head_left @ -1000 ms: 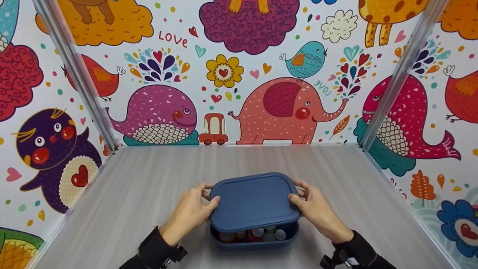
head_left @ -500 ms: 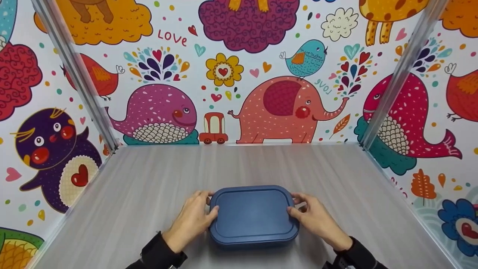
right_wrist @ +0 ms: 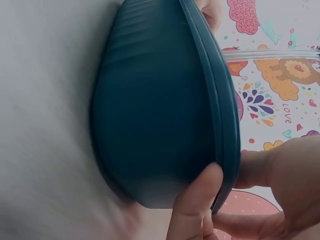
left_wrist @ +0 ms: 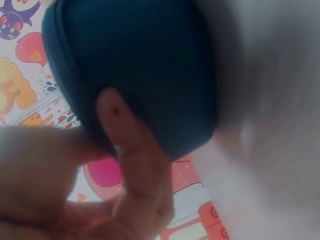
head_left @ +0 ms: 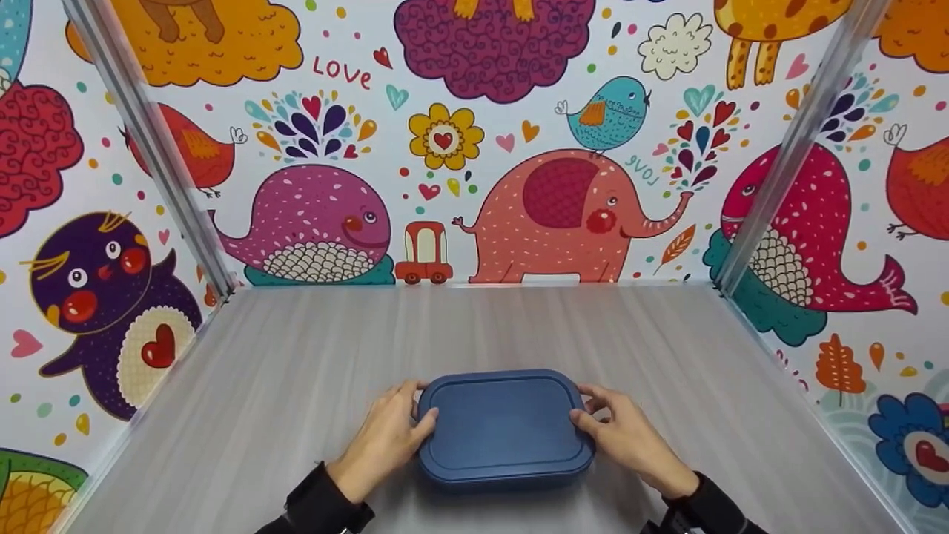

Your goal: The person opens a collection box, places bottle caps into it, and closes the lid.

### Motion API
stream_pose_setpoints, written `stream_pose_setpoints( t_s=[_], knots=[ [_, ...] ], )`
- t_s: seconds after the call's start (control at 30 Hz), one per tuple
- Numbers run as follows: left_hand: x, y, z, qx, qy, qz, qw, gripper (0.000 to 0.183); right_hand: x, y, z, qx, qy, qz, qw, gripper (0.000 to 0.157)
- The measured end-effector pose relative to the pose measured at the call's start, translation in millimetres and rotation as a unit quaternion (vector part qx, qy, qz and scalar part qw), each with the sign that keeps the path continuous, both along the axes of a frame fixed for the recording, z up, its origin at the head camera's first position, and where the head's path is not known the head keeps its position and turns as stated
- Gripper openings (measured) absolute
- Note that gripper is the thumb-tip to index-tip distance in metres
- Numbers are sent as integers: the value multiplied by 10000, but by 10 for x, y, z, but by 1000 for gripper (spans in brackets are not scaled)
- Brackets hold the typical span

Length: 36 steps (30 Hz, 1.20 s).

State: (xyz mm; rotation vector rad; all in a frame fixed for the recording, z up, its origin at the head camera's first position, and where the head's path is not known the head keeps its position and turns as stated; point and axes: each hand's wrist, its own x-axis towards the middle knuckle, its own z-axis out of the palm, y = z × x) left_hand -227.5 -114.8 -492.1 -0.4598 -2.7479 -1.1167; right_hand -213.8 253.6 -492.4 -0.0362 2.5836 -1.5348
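A blue lid point(head_left: 504, 419) lies over a blue rectangular box point(right_wrist: 150, 120) with rounded corners, set on the table near me. Along its side in the right wrist view, the lid meets the box's rim. My left hand point(head_left: 385, 437) grips the left end, thumb on top of the lid and a finger against the side wall just under the rim. On the opposite end my right hand point(head_left: 634, 437) holds in the same way, its thumb on the lid's edge and a fingertip below it. The inside of the box is hidden.
The grey wood-grain table point(head_left: 334, 334) stretches to a back wall point(head_left: 519, 126) printed with cartoon animals. Metal posts point(head_left: 159, 159) stand at the two back corners, and printed side walls flank the table.
The lid, earlier tilted above the box with several small containers showing inside, has come down onto it and covers them. Both hands lowered with it; the last half second shows almost no movement.
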Motion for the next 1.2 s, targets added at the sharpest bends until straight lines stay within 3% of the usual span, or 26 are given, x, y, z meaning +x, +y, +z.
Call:
stream_pose_setpoints(
  t_s=[0.23, 0.5, 0.73, 0.93, 1.2],
  knots=[
    [-13, -18, -127, 271, -81, -371, 9989, 47, -26, 39, -38, -252, -19, 439, 9987, 68],
    [-57, 14, -137, 324, -469, -364, 9977, 48, -26, 75, -77, -550, -265, 316, 9976, 71],
    [-79, 7, -155, 148, -73, -324, 9993, 44, 4, 0, -85, -103, -7, 235, 9997, 66],
    [-63, 26, -149, 121, -20, -199, 9997, 44, 7, -71, -94, 383, 392, 35, 9985, 58],
    [-115, 59, -161, 99, 111, -236, 9996, 40, -69, 14, -135, -61, 726, 416, 9965, 62]
  ],
)
